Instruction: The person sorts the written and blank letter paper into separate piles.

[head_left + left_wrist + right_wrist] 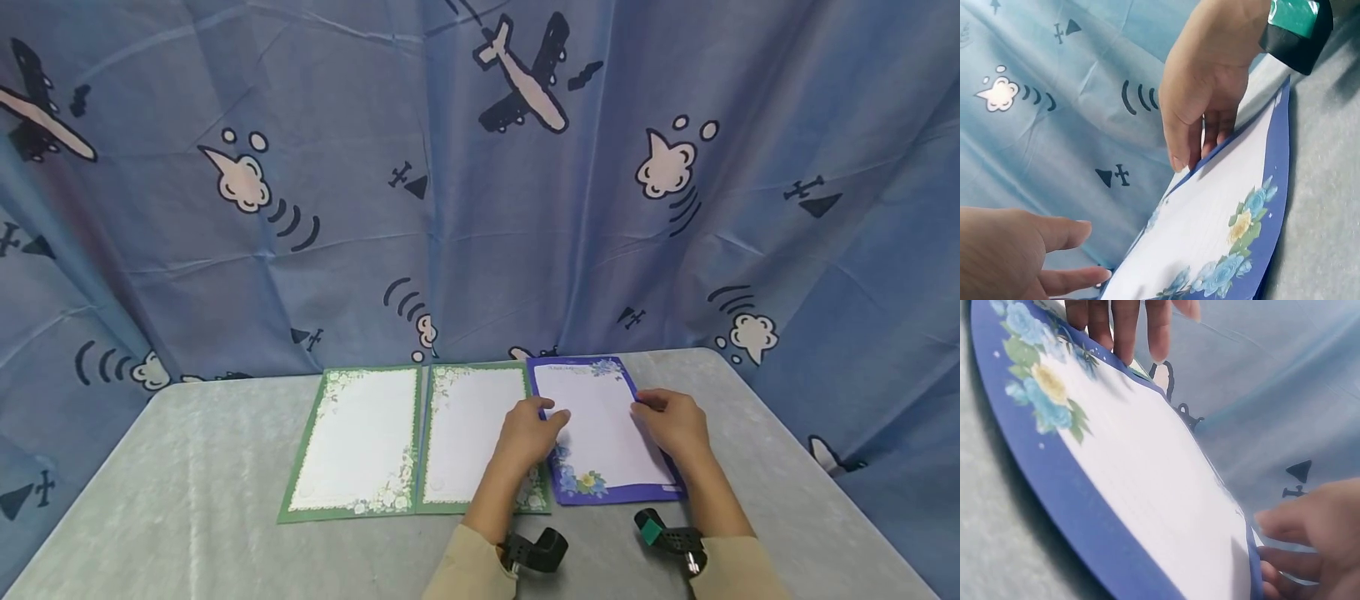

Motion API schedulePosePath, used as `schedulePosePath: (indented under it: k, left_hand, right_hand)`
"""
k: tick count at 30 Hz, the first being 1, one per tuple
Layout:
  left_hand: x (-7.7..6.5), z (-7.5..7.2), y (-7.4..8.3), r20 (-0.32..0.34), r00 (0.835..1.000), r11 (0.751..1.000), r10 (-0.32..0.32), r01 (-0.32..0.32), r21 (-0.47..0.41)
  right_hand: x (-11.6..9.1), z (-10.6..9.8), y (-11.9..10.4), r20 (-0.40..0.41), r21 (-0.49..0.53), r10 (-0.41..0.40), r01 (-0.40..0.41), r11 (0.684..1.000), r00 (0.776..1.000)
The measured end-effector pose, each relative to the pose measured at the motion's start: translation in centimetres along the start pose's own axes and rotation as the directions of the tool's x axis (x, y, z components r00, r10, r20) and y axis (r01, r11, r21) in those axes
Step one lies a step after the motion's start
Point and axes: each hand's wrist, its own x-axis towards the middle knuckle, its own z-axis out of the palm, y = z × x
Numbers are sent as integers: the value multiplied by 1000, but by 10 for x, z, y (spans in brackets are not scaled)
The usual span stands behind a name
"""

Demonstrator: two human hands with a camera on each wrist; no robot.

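A sheet of paper with a purple-blue border and printed flowers (pixel 592 433) lies at the right end of a row. To its left are two green-bordered flowered sheets, a middle one (pixel 465 442) and a left one (pixel 360 442). My left hand (pixel 528 433) reaches over the middle sheet; its fingers touch the purple sheet's left edge, with the thumb spread above the paper. At the opposite edge is my right hand (pixel 675 425), its extended fingertips touching the border. In the left wrist view, some right fingers (pixel 1210 134) are partly hidden behind that edge.
The sheets rest on a pale grey cloth-covered table (pixel 187 483). Behind it hangs a blue curtain (pixel 337 208) printed with planes and clouds. Black straps are worn on both wrists, with beige sleeves behind them.
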Motion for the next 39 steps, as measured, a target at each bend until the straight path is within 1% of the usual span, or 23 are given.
schedulePosePath:
  k: [4, 7, 10, 13, 15, 16, 19, 21, 23, 25, 29, 31, 34, 36, 39]
  left_hand:
    - [-2, 0, 4, 34, 999, 1000, -15, 16, -25]
    - [-3, 1, 6, 55, 998, 999, -14, 17, -48]
    - [-3, 4, 6, 62, 998, 997, -15, 20, -73]
    - [-3, 7, 6, 56, 998, 997, -22, 26, -71]
    - [-4, 9, 6, 40, 999, 999, -19, 21, -44]
    - [-4, 9, 6, 28, 1000, 1000, -13, 13, -17]
    - [-5, 11, 5, -10, 1000, 995, 16, -15, 103]
    - [-6, 12, 3, -19, 999, 978, 47, -42, 207]
    - [-6, 12, 2, -14, 997, 957, 75, -68, 281]
    - [-5, 10, 0, 8, 996, 951, 89, -87, 295]
    - [-2, 8, -5, 47, 995, 964, 86, -95, 247]
    - [-2, 7, -6, 58, 995, 965, 84, -96, 244]
    - [-1, 7, -7, 73, 993, 954, 93, -109, 279]
    - [-1, 6, -8, 93, 990, 942, 104, -128, 310]
    - [1, 3, -13, 115, 983, 926, 144, -175, 334]
  right_hand:
    - [1, 0, -1, -17, 12, 34, -33, 999, 999]
    - [1, -1, -1, -39, 22, 57, -56, 998, 998]
    - [1, -2, -1, -60, 32, 79, -77, 996, 995]
    - [0, -2, -1, -76, 46, 94, -91, 995, 993]
    - [0, -2, 0, -87, 48, 91, -87, 995, 992]
    - [0, -2, 0, -91, 43, 87, -83, 996, 992]
    - [0, 1, 3, -94, 19, 64, -63, 998, 994]
    - [0, 3, 4, -90, 0, 51, -51, 999, 995]
    - [0, 4, 5, -85, -18, 41, -42, 999, 996]
    - [1, 4, 6, -82, -29, 34, -37, 999, 996]
    - [1, 4, 7, -77, -50, 21, -25, 998, 997]
    - [1, 3, 8, -68, -62, 15, -20, 998, 998]
    - [1, 3, 9, -54, -89, 4, -9, 996, 999]
    - [1, 2, 10, -36, -110, -13, 9, 994, 999]
    - [1, 1, 11, -10, -133, -48, 47, 990, 999]
